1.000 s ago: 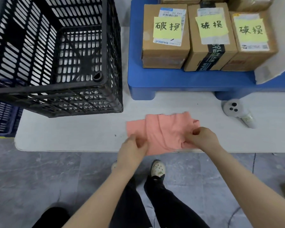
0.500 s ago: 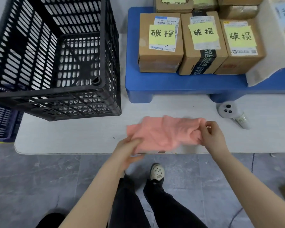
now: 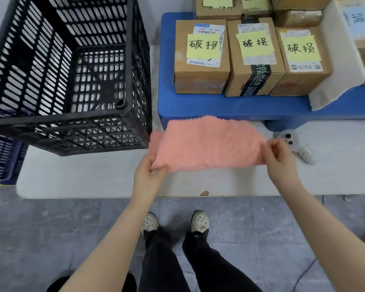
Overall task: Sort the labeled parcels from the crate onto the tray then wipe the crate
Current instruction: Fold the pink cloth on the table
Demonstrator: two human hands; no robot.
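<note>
The left hand (image 3: 150, 171) and right hand (image 3: 280, 159) each pinch an end of the pink cloth (image 3: 207, 142), now stretched open above the desk (image 3: 82, 175) instead of bunched on it. The parcels (image 3: 201, 57) sit on the tray (image 3: 219, 106) at one o'clock; the crate (image 3: 72, 81) at ten o'clock looks ready for wiping.

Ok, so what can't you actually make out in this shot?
All in the head view.
Black crate: far and left parts cut off by the frame edges.
Back-row parcels: cut off by the top edge.
Blue note, far right: blurred and cut by the edge.
White device: partly behind the right hand.
Table under the pink cloth: hidden by it.
Shipping labels: print too small.
</note>
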